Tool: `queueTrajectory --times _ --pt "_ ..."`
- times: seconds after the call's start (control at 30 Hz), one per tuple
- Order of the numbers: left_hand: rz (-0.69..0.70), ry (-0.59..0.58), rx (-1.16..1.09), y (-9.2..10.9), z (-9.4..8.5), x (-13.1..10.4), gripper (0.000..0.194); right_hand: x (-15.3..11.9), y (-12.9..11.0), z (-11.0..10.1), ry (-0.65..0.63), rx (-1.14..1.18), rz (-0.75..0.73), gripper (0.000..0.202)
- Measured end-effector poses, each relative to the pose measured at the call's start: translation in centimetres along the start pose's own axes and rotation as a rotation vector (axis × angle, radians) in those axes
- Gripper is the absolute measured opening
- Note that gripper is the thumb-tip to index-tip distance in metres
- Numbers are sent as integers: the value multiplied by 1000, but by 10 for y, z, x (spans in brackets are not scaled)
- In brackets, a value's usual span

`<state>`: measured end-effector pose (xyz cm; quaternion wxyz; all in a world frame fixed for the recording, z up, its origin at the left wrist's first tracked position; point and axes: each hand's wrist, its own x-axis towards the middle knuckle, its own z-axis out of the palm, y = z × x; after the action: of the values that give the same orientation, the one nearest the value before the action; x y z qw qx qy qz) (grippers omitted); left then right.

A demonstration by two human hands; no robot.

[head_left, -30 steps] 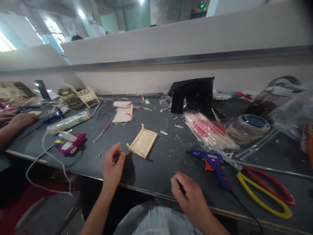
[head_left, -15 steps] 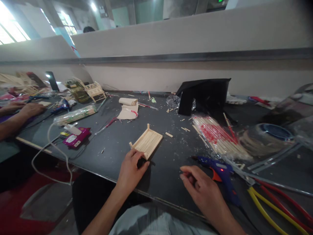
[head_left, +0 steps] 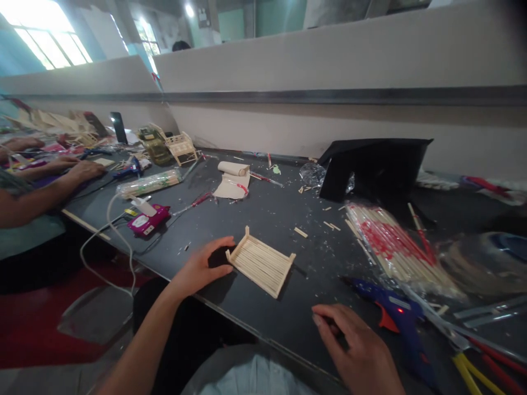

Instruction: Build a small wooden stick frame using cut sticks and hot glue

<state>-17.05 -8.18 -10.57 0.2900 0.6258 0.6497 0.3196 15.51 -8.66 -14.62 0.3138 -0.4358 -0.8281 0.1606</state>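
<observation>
A small rectangular panel of wooden sticks [head_left: 263, 263] lies on the dark table in front of me, with short posts standing at several corners. My left hand [head_left: 206, 269] is beside its left end, thumb and fingers apart around the near-left corner post. Whether the fingertips touch the wood is hard to see. My right hand [head_left: 349, 340] rests low on the right, thumb and forefinger pinched together; anything between them is too small to make out. Just right of that hand lies a blue hot glue gun [head_left: 401, 307] with an orange trigger and a lit red light.
Bagged sticks [head_left: 382, 241] and a black folded stand [head_left: 370, 170] are at the right. Cutter handles [head_left: 467, 373] lie near right. A purple power strip [head_left: 148, 219], a rolled sheet [head_left: 233, 181] and a small stick chair [head_left: 181, 147] are leftward. A co-worker's hands [head_left: 84, 170] are far left.
The stick panel has been turned on the table. My left hand has moved from its near corner to its left end, its fingers now spread. The view has shifted left.
</observation>
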Motion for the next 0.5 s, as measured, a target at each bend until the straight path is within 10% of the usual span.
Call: queueTrajectory --times 0.23,0.5 --pt "-15 349 118 1 33 -12 34 2 0 -1 12 -11 -41 13" --pt "14 359 98 -5 34 -8 13 2 0 -1 23 -50 -84 18"
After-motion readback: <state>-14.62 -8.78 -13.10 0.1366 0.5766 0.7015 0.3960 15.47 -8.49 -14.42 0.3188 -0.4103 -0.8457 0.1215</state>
